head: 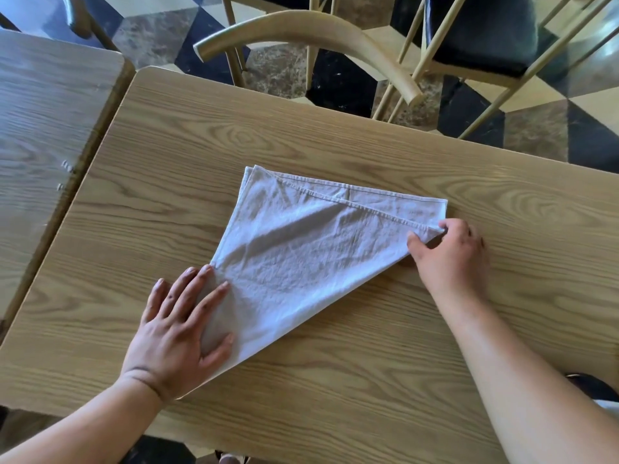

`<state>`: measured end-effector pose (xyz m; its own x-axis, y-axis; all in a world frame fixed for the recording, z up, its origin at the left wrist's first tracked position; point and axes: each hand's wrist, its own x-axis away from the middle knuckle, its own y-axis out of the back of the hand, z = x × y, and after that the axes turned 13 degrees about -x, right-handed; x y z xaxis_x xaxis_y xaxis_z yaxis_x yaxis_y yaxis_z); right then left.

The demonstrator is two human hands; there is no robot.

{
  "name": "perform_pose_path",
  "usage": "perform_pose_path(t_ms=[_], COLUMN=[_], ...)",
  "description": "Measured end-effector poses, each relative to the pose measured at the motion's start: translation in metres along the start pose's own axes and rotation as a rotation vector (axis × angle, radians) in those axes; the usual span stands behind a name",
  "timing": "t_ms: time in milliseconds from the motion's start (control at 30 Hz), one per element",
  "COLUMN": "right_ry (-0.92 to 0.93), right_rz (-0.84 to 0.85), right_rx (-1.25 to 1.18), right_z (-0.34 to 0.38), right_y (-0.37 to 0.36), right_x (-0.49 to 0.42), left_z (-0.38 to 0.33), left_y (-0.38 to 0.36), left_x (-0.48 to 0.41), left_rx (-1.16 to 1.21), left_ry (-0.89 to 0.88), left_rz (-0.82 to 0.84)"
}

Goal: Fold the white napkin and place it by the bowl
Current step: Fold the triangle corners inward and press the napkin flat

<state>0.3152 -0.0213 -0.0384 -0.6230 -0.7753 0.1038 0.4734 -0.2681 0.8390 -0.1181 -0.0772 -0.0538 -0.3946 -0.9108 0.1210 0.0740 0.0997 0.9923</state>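
Note:
The white napkin (301, 249) lies partly folded in the middle of the wooden table (335, 380), with a hemmed flap laid diagonally across it. My left hand (177, 333) lies flat with fingers spread, pressing down the napkin's near left corner. My right hand (452, 252) pinches the napkin's right corner between thumb and forefinger. No bowl is in view.
A second wooden table (43, 122) stands close on the left with a narrow gap between. Two light wooden chairs (308, 31) with dark seats stand beyond the far edge on a patterned stone floor. A dark object (593, 386) shows at the right edge.

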Motion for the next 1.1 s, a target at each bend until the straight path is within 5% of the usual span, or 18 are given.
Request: perform_pose_path(t_ms=[433,567,933,1100], right_ry=[-0.598,-0.604,0.518,0.853], right_rz=[-0.114,-0.107,0.022,0.121], right_rx=[-0.825,-0.892,-0.399,-0.34], right_z=[0.047,0.058,0.111,0.123], right_y=[-0.006,-0.013,-0.035,-0.057], right_x=[-0.013,-0.002,0.137,0.19], left_z=[-0.001,0.001,0.027,0.053], left_y=[0.001,0.0,-0.009,-0.019], left_x=[0.002,0.004,0.03,0.061], left_rx=[0.062,0.089,0.231,0.177], left_ry=[0.004,0.007,0.164,0.206], left_rz=[-0.046,-0.066,-0.244,-0.235])
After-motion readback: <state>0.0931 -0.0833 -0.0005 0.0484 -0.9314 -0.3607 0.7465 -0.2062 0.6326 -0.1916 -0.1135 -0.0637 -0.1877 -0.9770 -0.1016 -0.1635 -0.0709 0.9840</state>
